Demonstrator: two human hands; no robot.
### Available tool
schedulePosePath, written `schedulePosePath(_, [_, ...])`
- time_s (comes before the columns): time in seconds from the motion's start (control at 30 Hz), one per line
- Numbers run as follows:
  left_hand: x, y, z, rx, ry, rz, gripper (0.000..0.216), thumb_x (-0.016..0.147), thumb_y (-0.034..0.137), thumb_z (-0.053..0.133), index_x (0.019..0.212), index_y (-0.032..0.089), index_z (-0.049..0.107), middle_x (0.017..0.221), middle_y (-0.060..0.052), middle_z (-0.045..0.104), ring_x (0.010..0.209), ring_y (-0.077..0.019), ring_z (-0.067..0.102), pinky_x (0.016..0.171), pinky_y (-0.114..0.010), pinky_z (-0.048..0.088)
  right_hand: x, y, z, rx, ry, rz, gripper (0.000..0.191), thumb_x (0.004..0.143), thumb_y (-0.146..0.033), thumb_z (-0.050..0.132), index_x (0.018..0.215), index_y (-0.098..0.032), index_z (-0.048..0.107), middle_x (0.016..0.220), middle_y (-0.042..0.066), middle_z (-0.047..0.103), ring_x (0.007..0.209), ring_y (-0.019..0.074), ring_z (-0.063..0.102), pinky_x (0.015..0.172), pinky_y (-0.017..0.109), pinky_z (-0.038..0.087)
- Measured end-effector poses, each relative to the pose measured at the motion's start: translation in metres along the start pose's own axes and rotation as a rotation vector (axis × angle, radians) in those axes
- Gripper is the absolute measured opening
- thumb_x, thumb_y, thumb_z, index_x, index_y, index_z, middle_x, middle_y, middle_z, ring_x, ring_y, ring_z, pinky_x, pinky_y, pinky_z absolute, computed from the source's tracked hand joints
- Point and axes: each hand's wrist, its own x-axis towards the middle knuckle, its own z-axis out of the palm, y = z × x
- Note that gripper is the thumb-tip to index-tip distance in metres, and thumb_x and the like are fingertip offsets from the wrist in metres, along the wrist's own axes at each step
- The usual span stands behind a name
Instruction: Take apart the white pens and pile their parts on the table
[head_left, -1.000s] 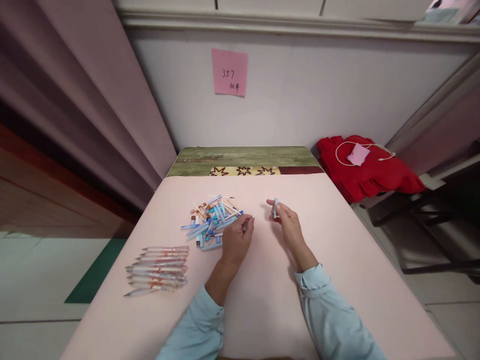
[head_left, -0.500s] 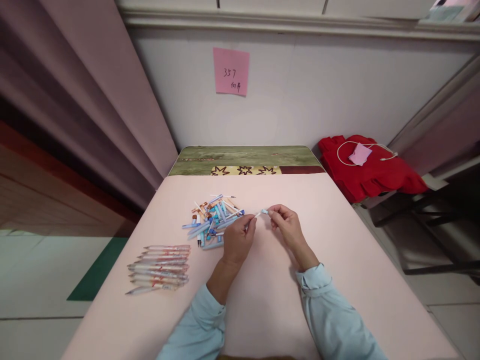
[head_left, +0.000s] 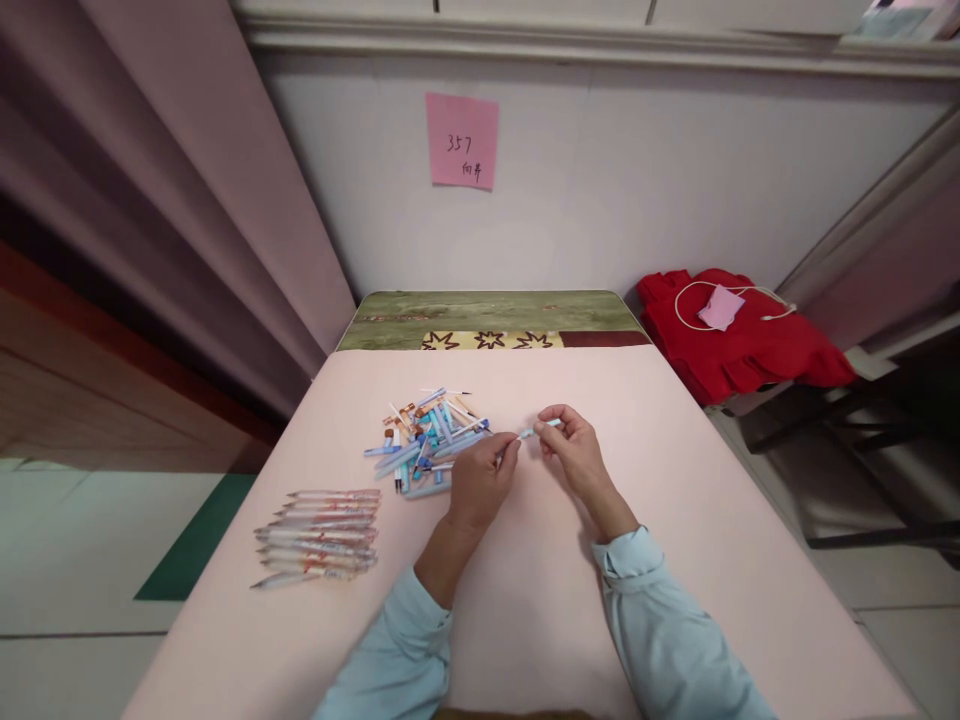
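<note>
Over the table, my left hand (head_left: 480,480) is closed in a pinch on a thin white pen refill, mostly hidden by the fingers. Facing it, my right hand (head_left: 576,455) pinches a light blue pen part (head_left: 551,423) between thumb and fingers. The blue part points towards the left fingertips, and I cannot tell whether the refill sits inside it. Just left of my left hand lies a loose pile of pen parts (head_left: 431,440): blue and turquoise barrels, brown pieces and dark-tipped refills. Further left, several pale, pink-patterned pens (head_left: 319,535) lie side by side in a stack.
A pale pink cover (head_left: 540,600) lies on the table, with a green patterned strip (head_left: 480,310) showing at its far edge. A pink note (head_left: 463,143) hangs on the wall. Right of the table is a red cloth (head_left: 750,360) with a white cable. Curtains hang at the left.
My right fingers have shifted slightly along, and more of the light blue part now shows above them. Less white refill shows between the hands. My left hand has moved a little right.
</note>
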Motion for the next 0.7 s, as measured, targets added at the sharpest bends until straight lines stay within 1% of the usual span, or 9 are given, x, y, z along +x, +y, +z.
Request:
schedulePosePath(0.1, [0.000, 0.000, 0.002, -0.096, -0.024, -0.030, 0.022, 0.091, 0.033, 0.052, 0.091, 0.021, 0.070, 0.074, -0.001, 0.069, 0.069, -0.0145, 0.062, 0.067, -0.024, 0.044, 0.000, 0.002, 0.005, 0.115, -0.012, 0.008, 0.023, 0.074, -0.037, 0.074, 0.084, -0.019, 0.062, 0.052, -0.007, 0.051, 0.043, 0.0074, 0.042, 0.041, 0.019, 0.035])
schedulePosePath(0.2, [0.000, -0.001, 0.003, -0.205, -0.039, -0.091, 0.022, 0.090, 0.035, 0.054, 0.091, 0.019, 0.069, 0.072, -0.001, 0.067, 0.068, -0.0147, 0.063, 0.067, -0.024, 0.045, 0.000, 0.003, 0.008, 0.141, -0.025, 0.009, 0.023, 0.074, -0.037, 0.075, 0.079, -0.018, 0.063, 0.053, -0.007, 0.050, 0.042, 0.0062, 0.040, 0.039, 0.018, 0.034])
schedulePosePath(0.33, [0.002, 0.000, 0.002, -0.355, -0.048, -0.171, 0.026, 0.088, 0.037, 0.057, 0.103, 0.018, 0.068, 0.069, -0.001, 0.067, 0.070, -0.0156, 0.065, 0.069, -0.025, 0.047, 0.000, 0.003, 0.011, 0.142, -0.021, -0.011, 0.023, 0.073, -0.036, 0.077, 0.078, -0.018, 0.063, 0.056, -0.006, 0.051, 0.043, 0.0062, 0.041, 0.039, 0.018, 0.035])
schedulePosePath(0.4, [0.003, 0.001, 0.001, -0.419, -0.066, -0.207, 0.030, 0.086, 0.038, 0.060, 0.107, 0.018, 0.067, 0.069, -0.001, 0.067, 0.069, -0.0154, 0.065, 0.066, -0.024, 0.047, 0.000, 0.003, 0.011, 0.138, -0.025, -0.008, 0.024, 0.072, -0.036, 0.078, 0.077, -0.018, 0.064, 0.058, -0.006, 0.052, 0.044, 0.0063, 0.042, 0.040, 0.019, 0.035])
schedulePosePath(0.5, [0.004, 0.004, 0.002, -0.505, -0.082, -0.264, 0.033, 0.083, 0.042, 0.063, 0.104, 0.018, 0.069, 0.069, -0.002, 0.068, 0.062, -0.0136, 0.061, 0.058, -0.023, 0.045, -0.001, 0.004, 0.013, 0.120, -0.053, 0.002, 0.024, 0.071, -0.036, 0.079, 0.077, -0.018, 0.065, 0.059, -0.005, 0.054, 0.044, 0.0064, 0.043, 0.041, 0.019, 0.035])
schedulePosePath(0.6, [0.005, 0.004, 0.004, -0.577, -0.072, -0.314, 0.033, 0.081, 0.044, 0.065, 0.099, 0.017, 0.071, 0.068, -0.002, 0.068, 0.052, -0.0113, 0.055, 0.052, -0.022, 0.041, -0.003, 0.003, 0.012, 0.109, -0.066, 0.012, 0.025, 0.073, -0.038, 0.077, 0.086, -0.018, 0.068, 0.059, -0.005, 0.053, 0.045, 0.0069, 0.044, 0.042, 0.020, 0.036])
schedulePosePath(0.7, [0.004, 0.002, 0.005, -0.587, -0.069, -0.338, 0.031, 0.080, 0.043, 0.066, 0.095, 0.017, 0.071, 0.068, -0.002, 0.068, 0.050, -0.0103, 0.052, 0.049, -0.022, 0.039, -0.003, 0.001, 0.011, 0.115, -0.030, 0.004, 0.028, 0.079, -0.042, 0.071, 0.095, -0.019, 0.069, 0.063, -0.003, 0.055, 0.047, 0.0071, 0.044, 0.045, 0.021, 0.038])
